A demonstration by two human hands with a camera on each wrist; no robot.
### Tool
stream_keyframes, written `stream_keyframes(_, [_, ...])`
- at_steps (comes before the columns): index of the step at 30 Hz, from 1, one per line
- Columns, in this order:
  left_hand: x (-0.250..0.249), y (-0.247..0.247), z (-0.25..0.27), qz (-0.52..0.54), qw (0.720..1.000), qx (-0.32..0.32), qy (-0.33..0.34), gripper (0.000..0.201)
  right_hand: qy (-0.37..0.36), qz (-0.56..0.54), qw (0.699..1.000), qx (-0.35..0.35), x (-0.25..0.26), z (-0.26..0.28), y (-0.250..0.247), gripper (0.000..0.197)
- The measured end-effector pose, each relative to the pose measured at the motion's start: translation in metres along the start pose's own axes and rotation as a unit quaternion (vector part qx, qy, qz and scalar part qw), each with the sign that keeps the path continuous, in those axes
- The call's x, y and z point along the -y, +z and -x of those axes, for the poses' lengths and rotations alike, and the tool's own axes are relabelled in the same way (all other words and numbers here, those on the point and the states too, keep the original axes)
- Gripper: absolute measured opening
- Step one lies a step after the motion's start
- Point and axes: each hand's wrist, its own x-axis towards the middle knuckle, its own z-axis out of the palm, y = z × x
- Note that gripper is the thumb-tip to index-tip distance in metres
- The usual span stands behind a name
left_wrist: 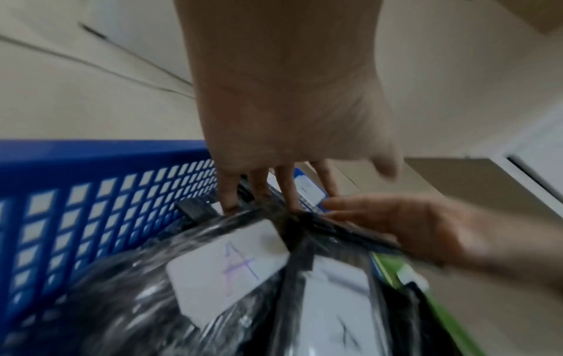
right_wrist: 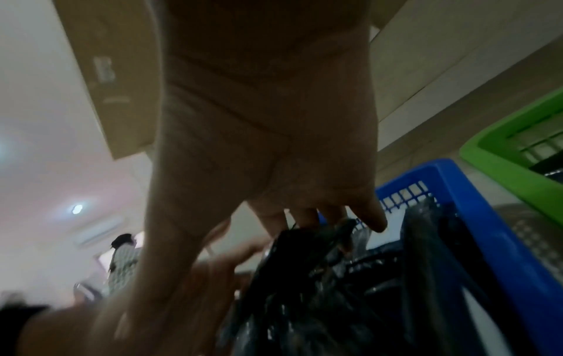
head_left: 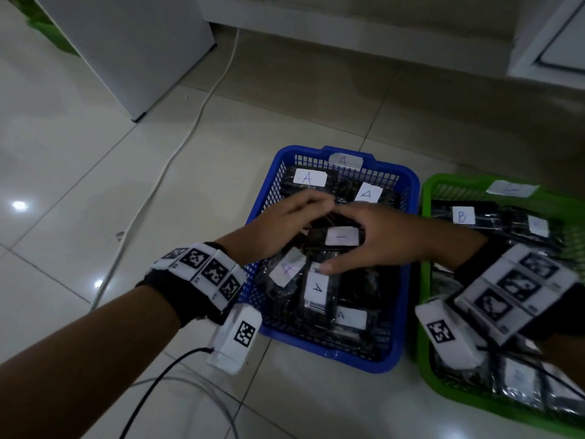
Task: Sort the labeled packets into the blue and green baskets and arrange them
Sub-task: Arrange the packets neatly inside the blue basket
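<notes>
The blue basket holds several black packets with white "A" labels. Over its middle, both hands meet around one black packet lying on top of the others. My left hand reaches in from the left with straight fingers touching that packet's far edge. From the right comes my right hand, fingers at the far edge and the thumb spread to the near side. The green basket beside it holds "B" packets. In the left wrist view an "A" packet lies below my palm.
Both baskets stand side by side on a tiled floor. A white cabinet is at the back left, and a white cable runs across the floor past the blue basket. A black wire trails from my left wrist.
</notes>
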Motion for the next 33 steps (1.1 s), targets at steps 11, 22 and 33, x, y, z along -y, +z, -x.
stream_keyframes(11, [0.003,0.006,-0.006,-0.226,0.973,0.038,0.018,0.017,0.094,0.125,0.988,0.001,-0.027,0.014,-0.017,0.068])
stream_keyframes(22, [-0.017,0.040,0.009,-0.385,0.922,0.024,0.030,0.070,0.162,-0.260,0.948,-0.092,-0.034,0.013,-0.009,0.029])
stream_keyframes(33, [-0.008,0.075,0.022,-0.592,0.805,0.003,0.037,0.061,0.095,0.272,0.957,0.026,-0.051,-0.036,-0.020,0.036])
